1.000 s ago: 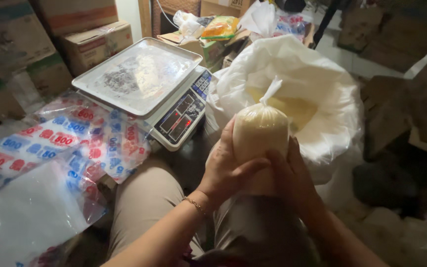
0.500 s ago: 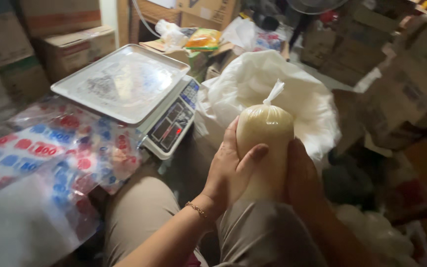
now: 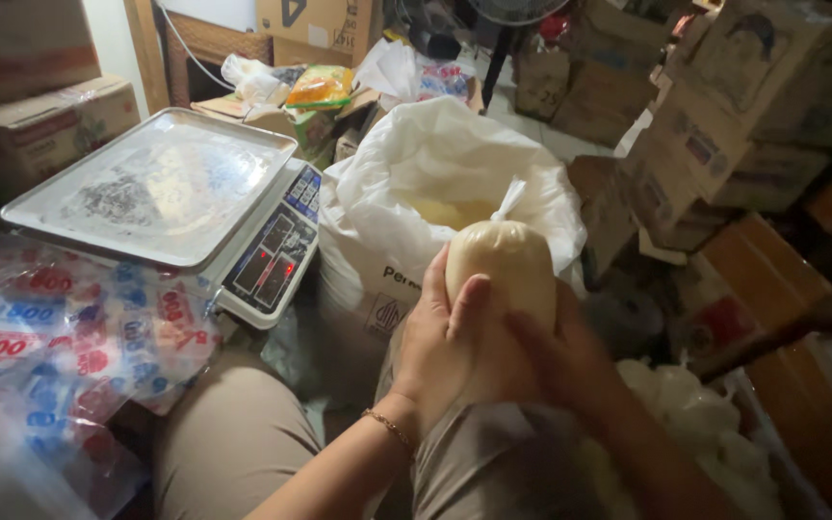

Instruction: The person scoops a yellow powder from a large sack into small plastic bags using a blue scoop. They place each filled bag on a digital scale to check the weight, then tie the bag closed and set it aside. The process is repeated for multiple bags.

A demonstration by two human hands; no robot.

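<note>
Between my knees, just in front of the big white sack (image 3: 455,183), I see both hands wrapped around a small tied bag (image 3: 503,274) of pale yellowish grain or powder. My left hand (image 3: 440,337) is curled about its near side, thumb pressed across the front; my right hand (image 3: 556,361), blurred, cups it from the other side and below, fingers partly closed on it. The bag stands upright, its knotted plastic tail poking up at the top. I judge it soft and yielding, fairly dense for its size, with a thin, slick skin that could slip or split if squeezed hard; the safest hold looks to be around the plump middle or under the base, not by the tail. To the left sits a scale (image 3: 170,193) with a steel pan, beside printed plastic bags (image 3: 60,327).
</note>
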